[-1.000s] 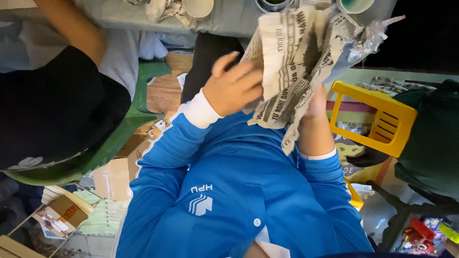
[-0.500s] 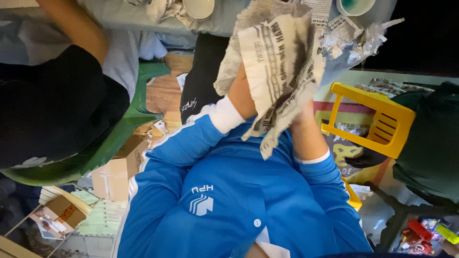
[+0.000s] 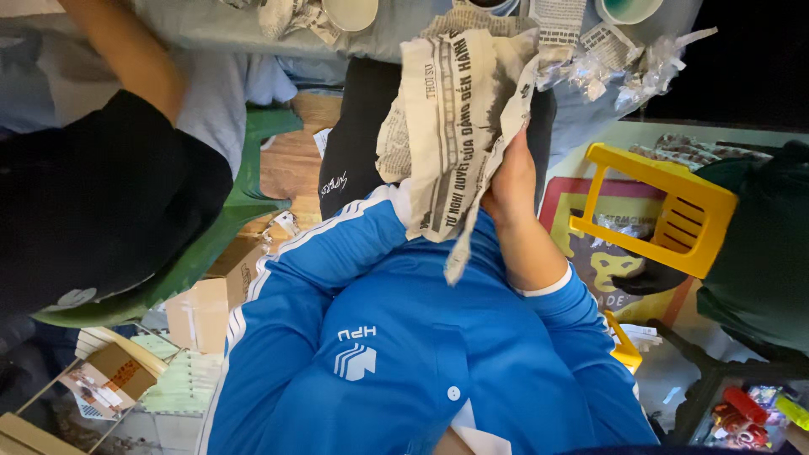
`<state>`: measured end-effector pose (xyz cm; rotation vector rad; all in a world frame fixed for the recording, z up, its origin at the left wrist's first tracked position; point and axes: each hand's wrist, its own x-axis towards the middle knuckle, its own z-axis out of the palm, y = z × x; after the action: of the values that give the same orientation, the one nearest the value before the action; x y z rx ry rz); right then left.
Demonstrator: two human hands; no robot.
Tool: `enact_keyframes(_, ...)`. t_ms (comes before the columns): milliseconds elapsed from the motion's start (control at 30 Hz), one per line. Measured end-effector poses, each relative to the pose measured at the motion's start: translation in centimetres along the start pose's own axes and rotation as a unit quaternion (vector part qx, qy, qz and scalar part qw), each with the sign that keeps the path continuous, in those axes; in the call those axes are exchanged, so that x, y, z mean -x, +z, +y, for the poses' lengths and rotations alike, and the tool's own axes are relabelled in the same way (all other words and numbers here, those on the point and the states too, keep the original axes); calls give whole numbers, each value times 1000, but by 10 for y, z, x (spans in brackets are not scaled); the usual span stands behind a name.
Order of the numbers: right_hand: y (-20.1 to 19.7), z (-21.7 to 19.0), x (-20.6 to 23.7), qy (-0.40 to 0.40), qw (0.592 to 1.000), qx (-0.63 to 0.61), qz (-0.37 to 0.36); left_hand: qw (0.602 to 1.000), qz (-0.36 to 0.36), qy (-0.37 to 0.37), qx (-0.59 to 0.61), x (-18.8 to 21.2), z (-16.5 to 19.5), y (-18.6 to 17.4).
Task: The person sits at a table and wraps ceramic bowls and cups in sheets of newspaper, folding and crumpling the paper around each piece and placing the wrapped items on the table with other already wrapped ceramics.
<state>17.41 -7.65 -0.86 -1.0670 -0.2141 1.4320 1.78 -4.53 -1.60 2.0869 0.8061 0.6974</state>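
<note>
I hold a crumpled sheet of newspaper (image 3: pixel 459 126) up in front of my chest, below a grey table edge (image 3: pixel 211 29). My right hand (image 3: pixel 510 181) grips its right edge, fingers tucked into the folds. My left arm in a blue sleeve (image 3: pixel 337 244) reaches up to the paper's lower left side. The left hand itself is hidden behind the sheet, which drapes over it. A torn strip of the paper hangs down toward my jacket.
A person in black (image 3: pixel 101 194) sits at the left on a green plastic chair (image 3: pixel 253 194). A yellow stool (image 3: pixel 666 211) lies at the right beside someone in dark green (image 3: pixel 758 253). A bowl (image 3: pixel 350 10) and crumpled plastic wrap (image 3: pixel 640 67) rest on the table. Cardboard boxes (image 3: pixel 202 312) sit lower left.
My left hand slid from the front of the newspaper to behind it and is now covered. The sheet shifted left and hangs lower over my left wrist. My right hand stayed on it.
</note>
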Motion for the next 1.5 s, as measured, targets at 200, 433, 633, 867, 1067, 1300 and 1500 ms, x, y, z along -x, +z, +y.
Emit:
enact_keyframes(200,-3,-9,-7,35,999,3,3,996,-2,24,-86,-1,11,-10)
enact_keyframes(433,1,-36,-5,-41,999,15,24,966,26,36,-256,-20,33,-40)
enact_keyframes(633,-11,-45,-9,-97,994,36,20,926,102,-69,356,-17,-1,-64)
enact_keyframes(867,-16,-34,-11,-187,966,178,26,743,-50,-247,620,-10,-28,-45)
enact_keyframes(1067,-27,-42,-2,-150,969,187,-59,803,-3,-172,571,-13,-15,-65)
enact_keyframes(1300,-54,-48,-8,-90,989,110,-48,813,-66,-222,535,-23,0,-78)
enact_keyframes(1500,-50,-48,-12,-146,982,116,4,823,-36,-173,541,-22,9,-73)
